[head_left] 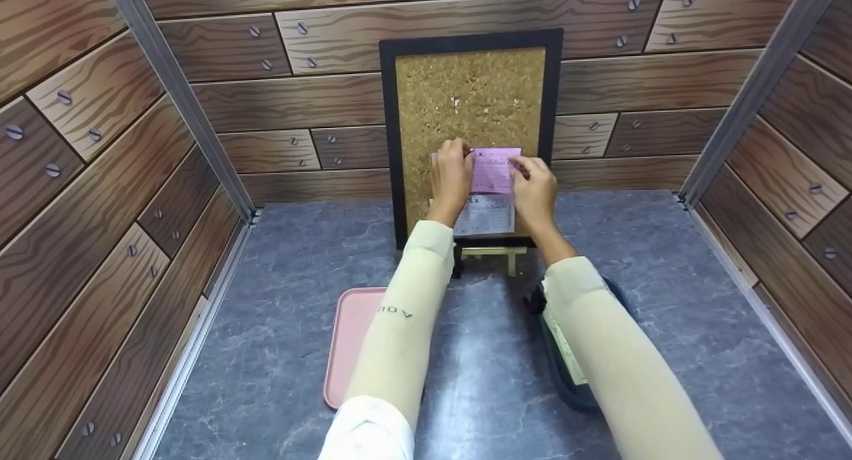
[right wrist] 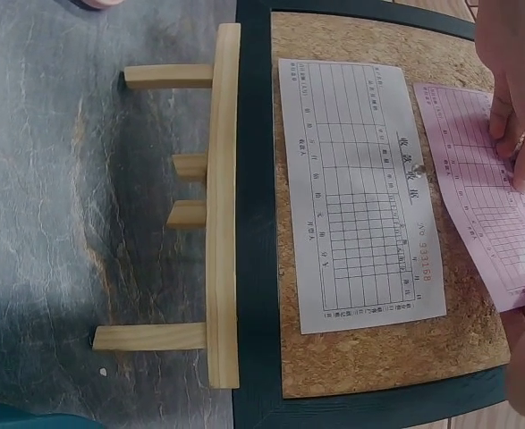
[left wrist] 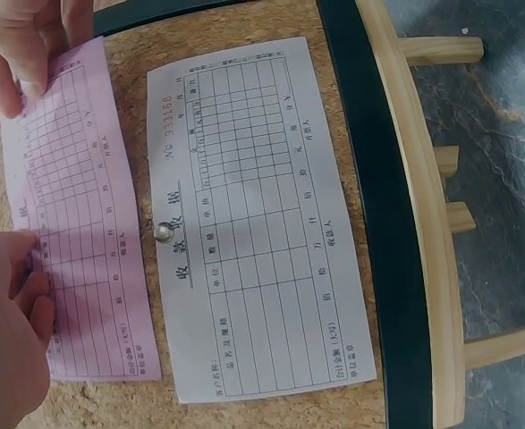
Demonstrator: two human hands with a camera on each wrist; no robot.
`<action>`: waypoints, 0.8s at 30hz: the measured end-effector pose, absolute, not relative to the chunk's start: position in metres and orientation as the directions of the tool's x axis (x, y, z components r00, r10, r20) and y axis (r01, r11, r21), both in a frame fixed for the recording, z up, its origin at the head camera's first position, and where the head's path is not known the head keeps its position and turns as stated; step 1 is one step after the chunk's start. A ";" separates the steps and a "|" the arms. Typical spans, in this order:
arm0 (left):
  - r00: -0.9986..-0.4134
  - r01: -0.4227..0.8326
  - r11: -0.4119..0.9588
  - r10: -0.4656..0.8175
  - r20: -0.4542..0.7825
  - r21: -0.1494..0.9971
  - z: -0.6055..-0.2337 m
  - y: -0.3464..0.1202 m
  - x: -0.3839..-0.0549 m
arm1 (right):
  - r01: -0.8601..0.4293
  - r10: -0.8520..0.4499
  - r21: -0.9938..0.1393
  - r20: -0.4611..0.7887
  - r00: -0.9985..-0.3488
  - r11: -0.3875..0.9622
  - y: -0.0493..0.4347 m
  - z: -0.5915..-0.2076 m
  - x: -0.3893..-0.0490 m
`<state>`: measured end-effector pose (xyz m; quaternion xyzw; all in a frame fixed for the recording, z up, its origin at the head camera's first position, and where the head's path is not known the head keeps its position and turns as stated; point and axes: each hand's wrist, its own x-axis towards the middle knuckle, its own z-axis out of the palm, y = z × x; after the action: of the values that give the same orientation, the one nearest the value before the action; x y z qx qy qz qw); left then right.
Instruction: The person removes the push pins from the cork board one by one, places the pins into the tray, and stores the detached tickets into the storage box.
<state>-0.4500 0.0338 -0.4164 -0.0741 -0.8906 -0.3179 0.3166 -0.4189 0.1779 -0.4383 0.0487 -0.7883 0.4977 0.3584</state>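
A pink receipt slip [head_left: 494, 172] with a printed grid lies over the cork, above a white receipt slip [left wrist: 253, 232] fixed by a silver thumbtack [left wrist: 163, 232] at its upper middle. My left hand [head_left: 452, 177] is at the pink slip's upper middle, thumb and fingertips pinched around a small glinting thumbtack [right wrist: 514, 155], mostly hidden. With my right hand [head_left: 537, 188] I pinch the slip's upper right corner, thumb in front and fingers behind. Toward that corner the paper bows slightly off the cork board [head_left: 466, 94].
A wooden easel [right wrist: 224, 206] carries the dark-framed board. Left of it on the grey marbled table lies a pink tray [head_left: 343, 353], partly under my left sleeve. A dark teal tray [head_left: 566, 393] with a pale slip [head_left: 566, 347] sits beneath my right forearm. Wood-patterned walls enclose the table.
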 end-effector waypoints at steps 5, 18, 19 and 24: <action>-0.772 0.372 0.758 -0.068 0.632 0.536 -0.416 0.035 -0.449 | -0.435 0.284 -0.757 0.609 -0.740 0.488 0.177 -0.437 -0.418; -0.776 0.374 0.748 -0.072 0.627 0.548 -0.419 0.036 -0.449 | -0.435 0.271 -0.749 0.612 -0.743 0.500 0.178 -0.438 -0.417; -0.775 0.376 0.749 -0.070 0.629 0.546 -0.419 0.036 -0.449 | -0.433 0.271 -0.747 0.613 -0.742 0.504 0.178 -0.438 -0.417; -0.770 0.380 0.752 -0.066 0.635 0.538 -0.419 0.036 -0.449 | -0.443 0.271 -0.742 0.622 -0.735 0.503 0.177 -0.437 -0.417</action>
<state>-0.4489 0.0358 -0.4187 -0.0896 -0.8769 -0.3404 0.3273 -0.4168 0.1775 -0.4372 0.0545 -0.7887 0.4953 0.3601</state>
